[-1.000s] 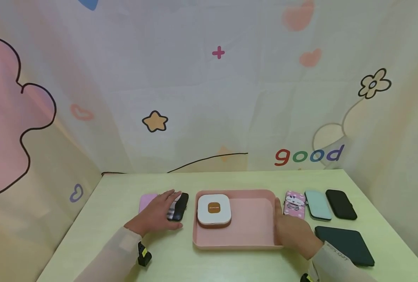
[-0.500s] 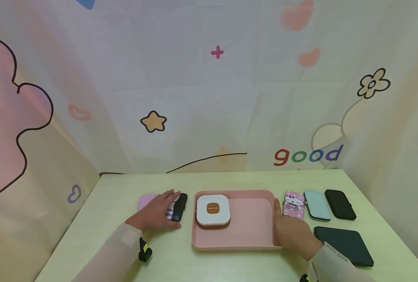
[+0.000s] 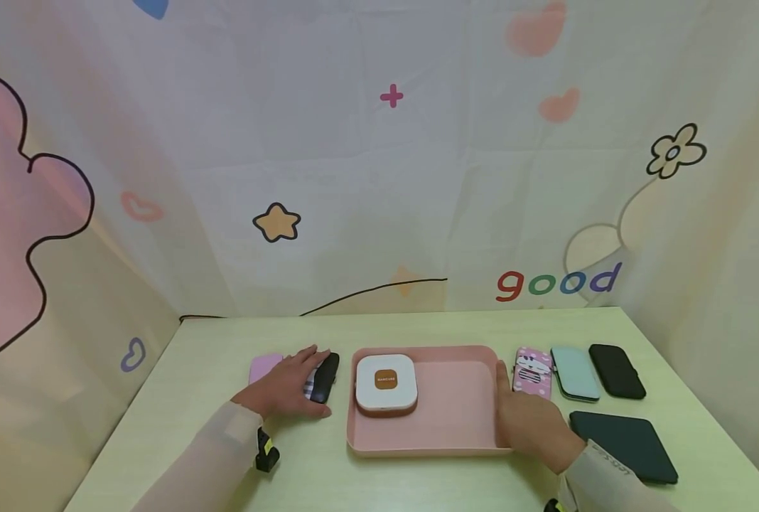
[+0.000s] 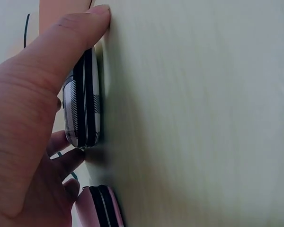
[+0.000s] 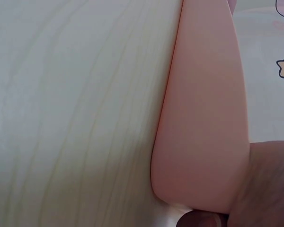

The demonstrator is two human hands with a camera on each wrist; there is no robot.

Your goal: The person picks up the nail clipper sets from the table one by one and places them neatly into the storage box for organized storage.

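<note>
A plaid and black zip case [image 3: 323, 377] lies left of the tray, flat on the table. My left hand [image 3: 283, 387] grips it from above, fingers over its far side and thumb along its near side. The left wrist view shows the zip of the plaid case [image 4: 85, 104] below the thumb. A shallow pink tray [image 3: 456, 398] sits in the middle, a white rounded box [image 3: 386, 384] with a brown label in its left part. My right hand [image 3: 533, 423] holds the tray's right end, partly hidden; a fingertip [image 5: 203, 220] shows past the tray's corner [image 5: 203, 142].
A lilac zip case [image 3: 264, 368] is partly covered by my left hand. Right of the tray lie a pink cartoon case [image 3: 534, 373], a mint case [image 3: 575, 373], a black case [image 3: 617, 371] and a larger dark flat case [image 3: 625, 444]. A printed curtain [image 3: 354, 178] closes the back.
The head view has drifted slightly, shifting everything a little to the left. Both hands keep their places on the zip case and the tray.
</note>
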